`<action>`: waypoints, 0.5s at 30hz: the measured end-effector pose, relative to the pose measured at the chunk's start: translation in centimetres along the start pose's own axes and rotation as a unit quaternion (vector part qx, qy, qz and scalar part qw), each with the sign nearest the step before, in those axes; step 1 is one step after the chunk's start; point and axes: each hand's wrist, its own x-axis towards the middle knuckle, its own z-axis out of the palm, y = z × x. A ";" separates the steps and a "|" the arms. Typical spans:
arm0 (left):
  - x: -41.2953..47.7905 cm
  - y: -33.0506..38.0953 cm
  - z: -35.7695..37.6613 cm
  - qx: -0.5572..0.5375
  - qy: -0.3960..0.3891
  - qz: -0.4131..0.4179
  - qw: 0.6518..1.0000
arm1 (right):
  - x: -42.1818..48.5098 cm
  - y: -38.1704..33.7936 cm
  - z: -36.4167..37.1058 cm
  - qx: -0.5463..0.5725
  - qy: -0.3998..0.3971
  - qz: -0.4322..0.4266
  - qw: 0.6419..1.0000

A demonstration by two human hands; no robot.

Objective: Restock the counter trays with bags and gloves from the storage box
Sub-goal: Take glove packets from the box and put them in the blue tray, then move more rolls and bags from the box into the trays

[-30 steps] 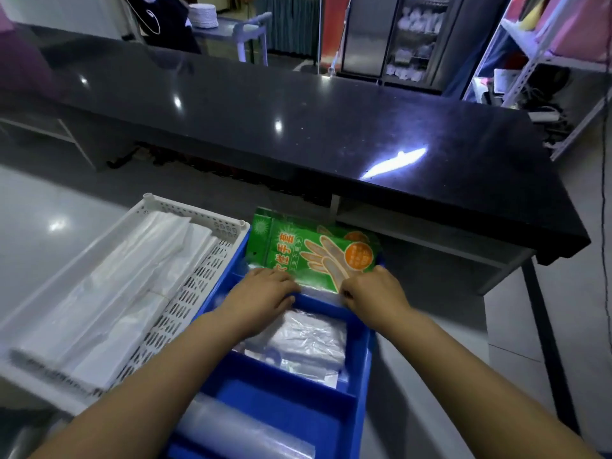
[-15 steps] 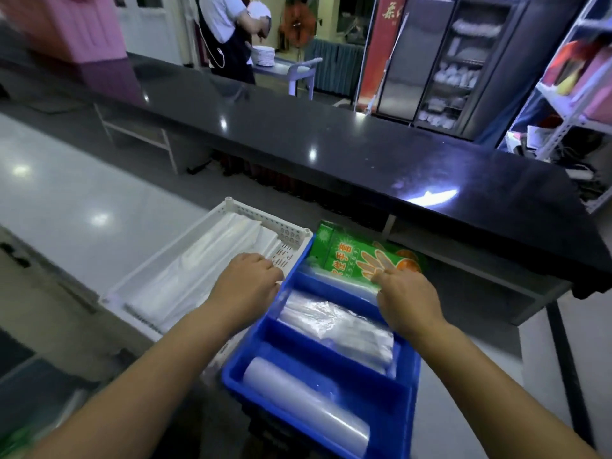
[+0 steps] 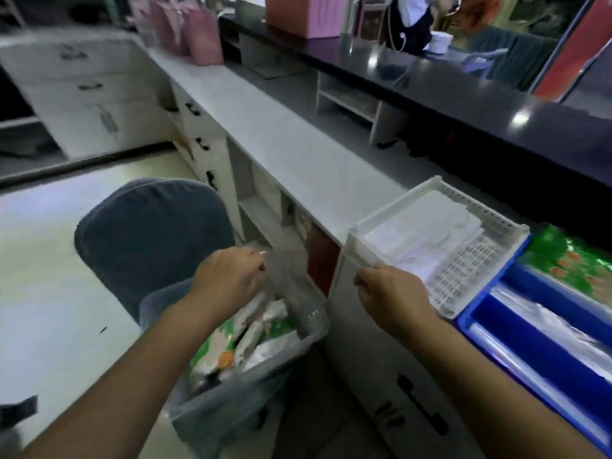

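A clear storage box (image 3: pixel 231 419) stands low beside the white counter, filled with green and white glove packs (image 3: pixel 225 352). My left hand (image 3: pixel 228 279) hovers over it, fingers curled against a translucent plastic flap (image 3: pixel 291 286); whether it grips is unclear. My right hand (image 3: pixel 390 296) is at the near corner of the white perforated tray (image 3: pixel 354 236), fingers pinched with nothing visible in them. White bags (image 3: pixel 427 236) lie in that tray. To its right the blue tray (image 3: pixel 543 356) holds clear bags (image 3: pixel 559 323), with a green glove pack (image 3: pixel 569 256) at its far end.
A grey padded chair (image 3: pixel 149 233) stands left of the box. The white counter (image 3: pixel 281 137) runs back to pink bags (image 3: pixel 192 31), under a raised black counter (image 3: pixel 463 94). Drawers with dark handles (image 3: pixel 420 405) are below. A person (image 3: pixel 414 21) stands behind the black counter.
My view has swung left and down from the trays to the storage box. Both hands left the blue tray; the left one moved over the box, the right one to the white tray's corner.
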 end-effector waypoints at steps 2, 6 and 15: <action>-3.3 -3.5 0.4 -0.003 -0.024 -0.056 0.998 | 1.1 -3.2 2.8 -0.001 -0.022 -0.032 0.999; -9.0 -8.9 1.9 -0.030 -0.057 -0.145 0.987 | 2.8 -7.7 8.4 0.001 -0.090 -0.062 0.994; -14.0 -13.6 8.2 -0.119 -0.110 -0.300 0.940 | 7.5 -10.7 18.6 -0.022 -0.223 -0.098 0.970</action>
